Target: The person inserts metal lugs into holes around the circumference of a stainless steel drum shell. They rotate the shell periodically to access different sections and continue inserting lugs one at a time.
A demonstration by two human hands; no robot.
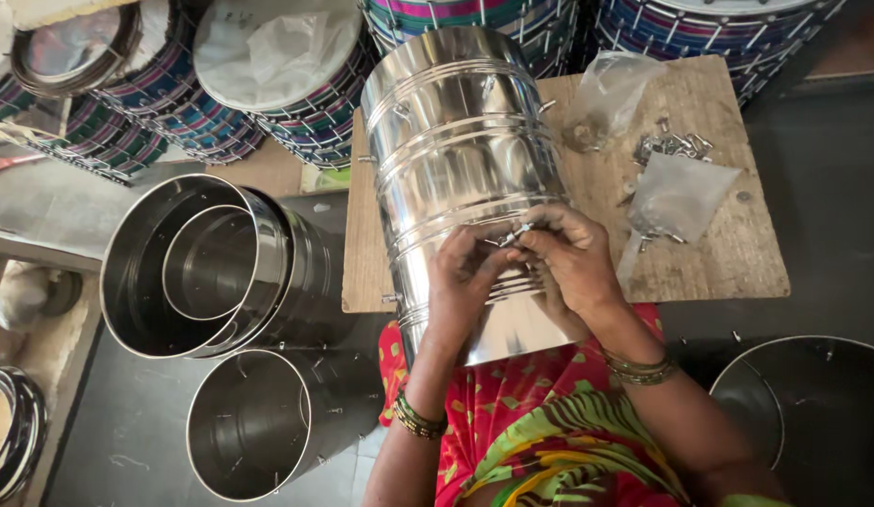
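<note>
From the head camera I looked down on a shiny steel drum shell [460, 160] that lay on its side, one end resting on a wooden board [728, 253] and the near end on the person's lap, over a red, green and yellow cloth [540, 422]. Both hands met on the side of the shell, near its lower end. The left hand [465, 277] had its fingers curled and pressed against the metal, and its fingertips touched a small metal screw [514, 235]. The right hand [573, 258] pinched the same screw between thumb and fingers, so the two hands were touching each other at this point. I could not tell whether the screw was already in a hole of the shell. Each wrist carried bangles.

On the board, to the right of the shell, I saw a loose heap of screws [672, 145], a crumpled clear bag [611, 89] and another small plastic bag [676, 197]. At the left, on the floor, stood an open steel shell with a smaller one inside it [207, 268], and just below it another empty steel shell [259, 422]. A further dark shell [812, 404] was at the lower right. Along the top edge stood finished drums with colourful striped sides [296, 113].
</note>
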